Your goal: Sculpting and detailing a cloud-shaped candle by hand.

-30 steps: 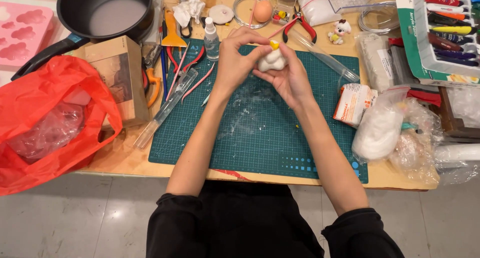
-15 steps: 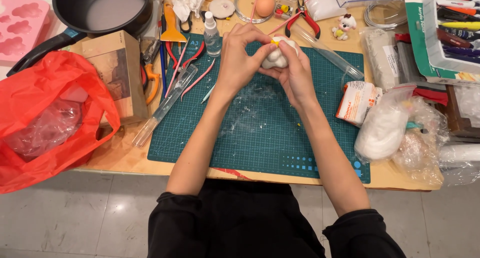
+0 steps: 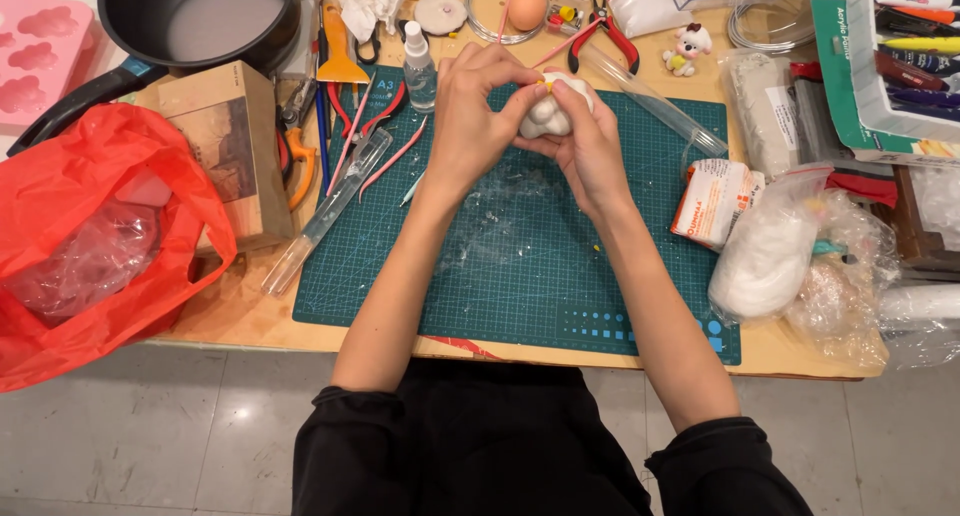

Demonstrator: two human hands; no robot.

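Both your forearms reach forward over the green cutting mat (image 3: 520,266) and meet near its far edge, where your left hand (image 3: 478,116) and right hand (image 3: 588,146) close together around a small lumpy white clay figure (image 3: 548,116). Your right hand cups the figure from below and behind with its fingers curled, while your left hand pinches at its top with thumb and fingertips, right where a tiny yellow bit shows. The figure is held just above the mat, not resting on it. A clear spray bottle (image 3: 419,66) stands just left of your left hand, and beside it lie slim modelling tools and a long clear tube (image 3: 325,211) angled across the mat's left edge. Red-handled pliers (image 3: 606,36) and an egg-shaped orange ball (image 3: 527,6) sit beyond your hands. On the right of the desk (image 3: 230,316), a bag of white stuffing (image 3: 765,251) leans against a small white-and-orange packet (image 3: 712,201). At the left, a brown cardboard box (image 3: 225,146) stands beside a crumpled red plastic bag (image 3: 90,236), with a black pan (image 3: 190,21) behind them.
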